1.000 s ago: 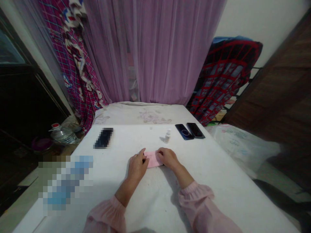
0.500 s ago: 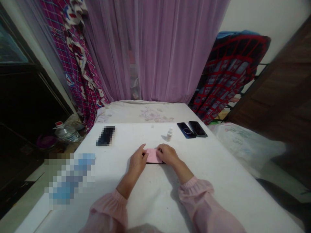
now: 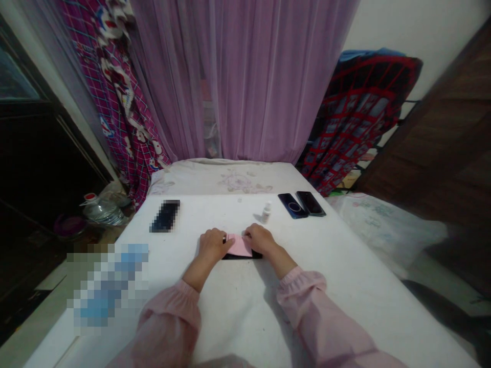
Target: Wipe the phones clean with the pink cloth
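A small pink cloth lies on a flat black slab, perhaps a phone, which rests crosswise on the white-covered table. My left hand is closed around the slab's left end, its thumb reaching onto the cloth. At the other side my right hand pinches the cloth near its upper right corner, fingers curled over the slab's right part. Much of both slab ends is hidden under my hands. Just beyond my right hand stands a small white bottle, upright.
Two dark phones, one with a ring mark and one plain, lie at the back right. A pixelated dark object sits at the back left, a pixelated bluish one nearer. Purple curtains hang behind the table.
My left hand has shifted left and flattened over the slab's end. The cloth now sits tilted, with more black showing along the slab's near edge and right side.
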Tool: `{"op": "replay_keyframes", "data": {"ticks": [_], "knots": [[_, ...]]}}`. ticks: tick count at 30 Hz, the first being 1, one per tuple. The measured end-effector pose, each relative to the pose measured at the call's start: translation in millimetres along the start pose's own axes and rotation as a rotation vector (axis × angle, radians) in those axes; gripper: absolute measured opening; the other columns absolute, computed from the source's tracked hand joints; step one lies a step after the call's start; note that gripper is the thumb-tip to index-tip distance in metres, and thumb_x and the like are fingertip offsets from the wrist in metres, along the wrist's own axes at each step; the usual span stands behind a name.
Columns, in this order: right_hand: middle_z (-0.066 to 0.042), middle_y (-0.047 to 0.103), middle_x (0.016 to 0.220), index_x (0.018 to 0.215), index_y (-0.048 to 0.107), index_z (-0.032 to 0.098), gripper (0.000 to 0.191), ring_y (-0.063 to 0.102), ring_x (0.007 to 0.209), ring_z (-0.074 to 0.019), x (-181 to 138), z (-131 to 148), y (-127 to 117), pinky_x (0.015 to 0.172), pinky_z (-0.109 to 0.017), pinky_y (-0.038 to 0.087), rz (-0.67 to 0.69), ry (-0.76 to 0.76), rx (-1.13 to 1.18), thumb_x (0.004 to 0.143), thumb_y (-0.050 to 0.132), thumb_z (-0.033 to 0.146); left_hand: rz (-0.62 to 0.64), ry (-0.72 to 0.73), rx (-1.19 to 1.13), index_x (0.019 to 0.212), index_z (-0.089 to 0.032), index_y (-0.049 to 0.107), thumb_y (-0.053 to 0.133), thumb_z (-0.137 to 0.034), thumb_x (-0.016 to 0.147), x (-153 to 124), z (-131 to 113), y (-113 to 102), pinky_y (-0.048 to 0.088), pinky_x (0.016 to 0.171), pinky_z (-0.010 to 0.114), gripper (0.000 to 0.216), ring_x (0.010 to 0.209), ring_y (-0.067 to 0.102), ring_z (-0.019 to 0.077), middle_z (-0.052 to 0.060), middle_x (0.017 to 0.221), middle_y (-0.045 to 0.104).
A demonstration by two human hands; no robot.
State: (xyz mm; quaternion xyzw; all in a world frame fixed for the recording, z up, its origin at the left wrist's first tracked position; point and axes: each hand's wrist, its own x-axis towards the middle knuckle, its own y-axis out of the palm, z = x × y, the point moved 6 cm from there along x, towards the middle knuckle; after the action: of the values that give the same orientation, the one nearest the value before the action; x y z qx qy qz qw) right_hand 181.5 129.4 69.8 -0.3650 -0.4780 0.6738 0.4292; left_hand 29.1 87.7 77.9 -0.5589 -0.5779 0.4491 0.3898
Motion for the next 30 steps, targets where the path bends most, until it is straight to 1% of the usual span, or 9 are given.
{"op": "replay_keyframes", "data": {"ticks": [3,7,12,17,19,21,25,27,30], "knots": [[-0.01,0.07,0.106,0.092,0.074,0.02,0.018,0.063,0.098,-0.021,0,-1,2,0.077,-0.027,0.042,-0.035,-0.004,0.038,0.088,0.057,0.026,0.01,-0.007,-0.028,0.092,-0.023,0.072,0.062,-0.044,0.085,3,1,1,0.041,0.092,0.041,0.024,0.108,0.061,0.0297,0.009,0.105,0.071],[-0.008,0.072,0.1,0.089,0.072,0.02,0.017,0.063,0.096,-0.0202,-5,-5,2,0.078,-0.027,0.041,-0.113,-0.009,0.134,0.088,0.056,0.024,-0.026,-0.018,-0.138,0.091,-0.025,0.068,0.06,-0.031,0.087,5,3,3,0.041,0.089,0.035,0.011,0.103,0.063,0.0237,0.004,0.102,0.073],[-0.002,0.072,0.085,0.09,0.069,0.022,0.02,0.062,0.077,-0.0164,-15,-15,4,0.069,-0.025,0.041,-0.219,0.024,0.309,0.09,0.05,0.027,-0.056,-0.045,-0.363,0.091,-0.025,0.062,0.052,-0.025,0.09,3,8,13,0.039,0.063,0.025,0.011,0.073,0.063,0.0158,-0.003,0.078,0.069],[0.001,0.064,0.067,0.084,0.067,0.02,0.024,0.057,0.064,-0.0147,-21,-23,9,0.06,-0.024,0.042,-0.299,0.059,0.818,0.084,0.057,0.041,-0.076,0.019,-0.58,0.084,-0.024,0.058,0.052,-0.03,0.089,-3,6,15,0.033,0.054,0.022,0.009,0.058,0.054,0.0124,-0.008,0.06,0.056],[0.001,0.065,0.069,0.097,0.067,0.018,0.036,0.057,0.062,-0.0141,-25,-23,13,0.058,-0.024,0.044,-0.249,0.082,1.089,0.079,0.064,0.049,-0.087,0.053,-0.649,0.085,-0.023,0.057,0.051,-0.033,0.088,-5,3,14,0.033,0.053,0.021,0.012,0.055,0.051,0.0117,-0.009,0.058,0.053],[-0.001,0.069,0.076,0.107,0.066,0.018,0.049,0.06,0.064,-0.0141,-32,-18,21,0.057,-0.024,0.046,-0.107,0.122,1.335,0.072,0.073,0.052,-0.092,0.089,-0.703,0.086,-0.023,0.057,0.052,-0.036,0.088,-7,-1,14,0.033,0.052,0.02,0.014,0.054,0.049,0.0111,-0.009,0.058,0.051],[-0.005,0.073,0.079,0.098,0.071,0.017,0.05,0.065,0.066,-0.0169,-49,-2,35,0.058,-0.025,0.049,0.184,0.17,1.609,0.06,0.083,0.048,-0.079,0.153,-0.741,0.085,-0.022,0.058,0.054,-0.04,0.086,-13,-5,18,0.036,0.052,0.02,0.018,0.054,0.051,0.011,-0.009,0.058,0.053],[-0.006,0.074,0.079,0.094,0.073,0.016,0.05,0.068,0.073,-0.0203,-55,-4,36,0.066,-0.03,0.052,0.174,0.159,1.626,0.058,0.084,0.047,-0.074,0.17,-0.726,0.084,-0.022,0.059,0.053,-0.04,0.087,-17,-3,19,0.039,0.055,0.021,0.019,0.057,0.055,0.012,-0.007,0.06,0.057],[-0.007,0.075,0.081,0.093,0.073,0.015,0.047,0.068,0.077,-0.0235,-60,-25,32,0.074,-0.035,0.053,-0.016,0.202,1.484,0.062,0.08,0.049,-0.092,0.17,-0.673,0.086,-0.021,0.061,0.048,-0.038,0.09,-22,7,18,0.047,0.065,0.027,0.021,0.066,0.062,0.016,-0.001,0.069,0.065]]}}
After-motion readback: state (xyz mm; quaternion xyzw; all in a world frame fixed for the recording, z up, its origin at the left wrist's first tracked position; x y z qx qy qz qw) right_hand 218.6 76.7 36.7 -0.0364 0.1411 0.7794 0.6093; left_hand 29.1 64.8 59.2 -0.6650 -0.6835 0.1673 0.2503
